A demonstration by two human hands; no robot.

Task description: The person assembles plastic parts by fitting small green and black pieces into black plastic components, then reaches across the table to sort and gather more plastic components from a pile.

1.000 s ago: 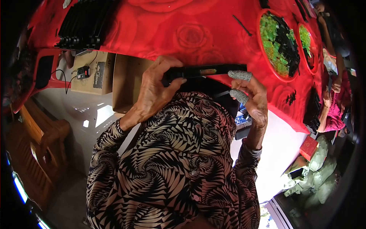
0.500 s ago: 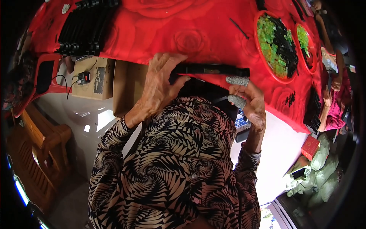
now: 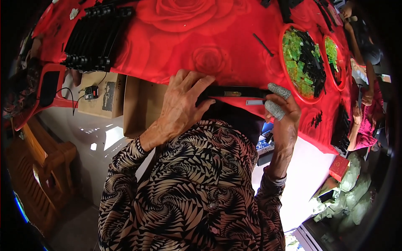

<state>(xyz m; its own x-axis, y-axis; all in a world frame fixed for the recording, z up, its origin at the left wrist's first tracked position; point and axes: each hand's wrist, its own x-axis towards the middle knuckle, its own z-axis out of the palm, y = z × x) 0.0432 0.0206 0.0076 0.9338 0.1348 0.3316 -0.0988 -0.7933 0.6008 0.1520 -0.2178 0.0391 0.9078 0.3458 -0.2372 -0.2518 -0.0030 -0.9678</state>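
Here, a black bar (image 3: pixel 243 91) is clasped by the left hand (image 3: pixel 180 103). To its right, well apart, a grey strip (image 3: pixel 254 102) is pinched by the right hand (image 3: pixel 285 109).

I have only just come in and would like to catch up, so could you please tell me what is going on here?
A person at a red-covered table grips the left end of a dark bar with the left hand. The right hand, wearing grey finger covers, is at its other end, beside a pale strip; its exact grip is unclear. A red tray of green and black pieces sits to the right, with stacked black parts far left.
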